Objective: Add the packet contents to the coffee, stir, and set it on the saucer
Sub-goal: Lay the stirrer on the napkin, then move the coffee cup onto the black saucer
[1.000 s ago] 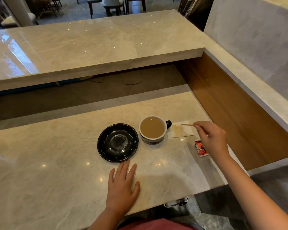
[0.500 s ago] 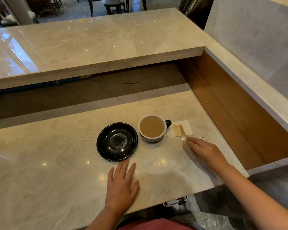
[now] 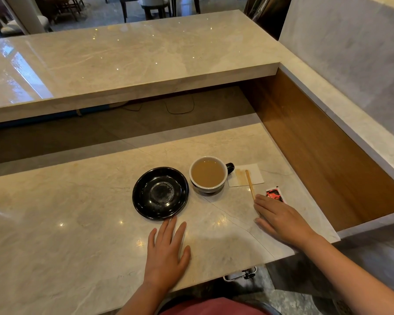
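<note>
Head view shows both my hands, left (image 3: 166, 253) and right (image 3: 282, 220), flat and empty; stirring looks finished; next, lift the cup (image 3: 208, 174) onto the saucer (image 3: 160, 193).

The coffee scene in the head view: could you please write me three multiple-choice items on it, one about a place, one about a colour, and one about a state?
1. Where does the stir stick lie?
A. In the cup
B. Partly on the napkin, right of the cup
C. On the saucer

2. What colour is the saucer?
A. White
B. Red
C. Black

3. What state is the cup in?
A. Standing on the counter, full of milky coffee
B. Standing on the saucer
C. Tipped over and empty

Answers:
1 B: its far end rests on the stained napkin, its near end on the counter by the right hand.
2 C: it is glossy black and bare.
3 A: it stands upright beside the saucer, which lies beyond the flat left hand.
</note>
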Motion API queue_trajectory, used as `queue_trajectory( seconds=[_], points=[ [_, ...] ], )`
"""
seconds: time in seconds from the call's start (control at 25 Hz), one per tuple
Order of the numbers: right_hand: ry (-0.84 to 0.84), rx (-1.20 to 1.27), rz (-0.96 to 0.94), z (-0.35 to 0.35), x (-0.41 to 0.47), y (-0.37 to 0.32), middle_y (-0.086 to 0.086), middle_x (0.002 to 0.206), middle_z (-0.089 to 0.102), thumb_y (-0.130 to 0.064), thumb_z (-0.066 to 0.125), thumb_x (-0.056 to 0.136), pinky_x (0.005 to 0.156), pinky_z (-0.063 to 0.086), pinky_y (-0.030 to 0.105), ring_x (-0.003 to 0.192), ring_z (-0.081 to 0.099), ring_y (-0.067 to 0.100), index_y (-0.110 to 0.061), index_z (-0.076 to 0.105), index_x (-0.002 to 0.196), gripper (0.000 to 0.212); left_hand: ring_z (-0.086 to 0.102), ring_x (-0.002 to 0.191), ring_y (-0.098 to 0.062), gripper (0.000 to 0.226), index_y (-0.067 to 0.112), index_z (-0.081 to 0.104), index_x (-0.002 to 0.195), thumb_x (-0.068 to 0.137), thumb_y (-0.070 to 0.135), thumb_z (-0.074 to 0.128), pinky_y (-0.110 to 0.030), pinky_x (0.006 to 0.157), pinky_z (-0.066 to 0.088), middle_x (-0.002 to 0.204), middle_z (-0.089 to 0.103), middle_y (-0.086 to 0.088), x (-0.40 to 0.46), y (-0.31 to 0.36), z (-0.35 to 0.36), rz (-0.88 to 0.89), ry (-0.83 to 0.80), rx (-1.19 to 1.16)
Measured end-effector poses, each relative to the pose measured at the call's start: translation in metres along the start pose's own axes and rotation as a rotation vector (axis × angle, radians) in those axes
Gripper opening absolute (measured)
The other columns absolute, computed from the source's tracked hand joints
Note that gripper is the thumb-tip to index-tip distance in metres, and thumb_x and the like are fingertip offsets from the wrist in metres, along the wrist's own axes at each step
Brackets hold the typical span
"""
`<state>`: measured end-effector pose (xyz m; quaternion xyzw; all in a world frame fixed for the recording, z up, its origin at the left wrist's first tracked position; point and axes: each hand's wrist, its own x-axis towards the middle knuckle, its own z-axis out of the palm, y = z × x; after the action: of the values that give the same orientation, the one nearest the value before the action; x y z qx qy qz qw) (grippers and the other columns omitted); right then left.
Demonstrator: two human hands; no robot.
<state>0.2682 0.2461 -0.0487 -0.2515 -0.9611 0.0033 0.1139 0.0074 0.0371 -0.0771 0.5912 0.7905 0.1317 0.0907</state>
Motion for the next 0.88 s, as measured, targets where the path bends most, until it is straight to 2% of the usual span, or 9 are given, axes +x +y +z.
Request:
queue_trajectory(
  seconds=[0.12, 0.24, 0.36, 0.44, 0.56, 0.64, 0.72, 0.8, 0.88],
  points=[
    [-0.023, 0.037, 0.012, -0.004, 0.004, -0.002, 0.011, 0.112, 0.070, -0.027, 0.066, 0.082, 0.094, 0.049, 0.039, 0.112, 0.062, 0.026, -0.008, 0.066, 0.106, 0.031, 0.018, 0.137, -0.023, 0.057, 0.022, 0.037, 0.139, 0.085, 0.040, 0.045, -0.051, 0.109, 0.014, 0.149, 0.031, -0.010, 0.000, 0.000, 0.000, -0.003, -0.002, -0.005],
    [0.075, 0.082, 0.018, -0.014, 0.014, -0.010, 0.008, 0.101, 0.072, -0.028, 0.052, 0.087, 0.090, 0.050, 0.036, 0.103, 0.064, 0.026, -0.009, 0.067, 0.098, 0.026, 0.019, 0.137, -0.024, 0.056, 0.023, 0.037, 0.139, 0.086, 0.040, 0.044, -0.050, 0.109, 0.014, 0.149, 0.031, -0.010, -0.001, 0.000, 0.000, -0.005, 0.000, -0.012],
    [0.231, 0.055, 0.048, -0.028, 0.042, -0.024, 0.011, 0.096, 0.073, -0.030, 0.057, 0.083, 0.078, 0.053, 0.038, 0.093, 0.067, 0.028, -0.008, 0.069, 0.097, 0.028, 0.022, 0.136, -0.024, 0.056, 0.022, 0.039, 0.138, 0.085, 0.041, 0.042, -0.051, 0.109, 0.015, 0.147, 0.034, -0.010, 0.000, 0.001, -0.001, -0.004, 0.013, -0.020],
    [0.262, 0.058, 0.057, -0.037, 0.067, -0.037, 0.012, 0.101, 0.070, -0.033, 0.062, 0.078, 0.076, 0.052, 0.038, 0.094, 0.065, 0.029, -0.011, 0.066, 0.105, 0.035, 0.020, 0.137, -0.022, 0.056, 0.022, 0.039, 0.138, 0.086, 0.043, 0.038, -0.049, 0.110, 0.013, 0.148, 0.033, -0.009, -0.001, 0.001, -0.001, -0.007, 0.021, -0.029],
    [0.066, 0.122, 0.122, -0.046, 0.107, -0.056, 0.015, 0.131, 0.053, -0.045, 0.067, 0.073, 0.091, 0.047, 0.047, 0.117, 0.052, 0.032, -0.020, 0.048, 0.127, 0.063, 0.021, 0.136, -0.023, 0.058, 0.023, 0.040, 0.138, 0.085, 0.046, 0.034, -0.050, 0.109, 0.015, 0.147, 0.034, -0.009, -0.001, 0.002, -0.002, -0.009, 0.022, -0.022],
    [-0.147, 0.141, 0.179, -0.045, 0.129, -0.061, 0.014, 0.150, 0.029, -0.055, 0.067, 0.070, 0.105, 0.033, 0.052, 0.136, 0.028, 0.032, -0.029, 0.027, 0.138, 0.083, 0.025, 0.135, -0.025, 0.057, 0.023, 0.040, 0.137, 0.085, 0.047, 0.034, -0.052, 0.108, 0.017, 0.146, 0.037, -0.010, -0.001, 0.002, -0.003, -0.012, 0.017, -0.015],
    [-0.306, 0.133, 0.207, -0.041, 0.148, -0.061, 0.011, 0.157, 0.009, -0.058, 0.068, 0.068, 0.111, 0.021, 0.055, 0.143, 0.009, 0.031, -0.034, 0.012, 0.142, 0.096, 0.027, 0.134, -0.026, 0.057, 0.024, 0.040, 0.137, 0.085, 0.047, 0.035, -0.054, 0.107, 0.017, 0.145, 0.038, -0.010, -0.001, 0.002, -0.003, -0.015, 0.013, -0.016],
    [-0.406, 0.111, 0.204, -0.038, 0.163, -0.061, 0.010, 0.158, 0.002, -0.059, 0.070, 0.065, 0.111, 0.019, 0.057, 0.143, 0.005, 0.032, -0.035, 0.005, 0.143, 0.104, 0.024, 0.136, -0.025, 0.057, 0.025, 0.038, 0.138, 0.086, 0.048, 0.035, -0.052, 0.110, 0.015, 0.147, 0.035, -0.009, -0.001, 0.001, -0.002, -0.018, 0.009, -0.011],
    [-0.478, 0.082, 0.185, -0.035, 0.176, -0.062, 0.012, 0.157, 0.005, -0.057, 0.073, 0.063, 0.109, 0.024, 0.057, 0.141, 0.011, 0.034, -0.033, 0.004, 0.143, 0.109, 0.019, 0.137, -0.022, 0.057, 0.026, 0.036, 0.139, 0.087, 0.048, 0.035, -0.048, 0.112, 0.009, 0.149, 0.032, -0.008, -0.002, 0.000, -0.001, -0.015, 0.007, -0.014]
  ],
)
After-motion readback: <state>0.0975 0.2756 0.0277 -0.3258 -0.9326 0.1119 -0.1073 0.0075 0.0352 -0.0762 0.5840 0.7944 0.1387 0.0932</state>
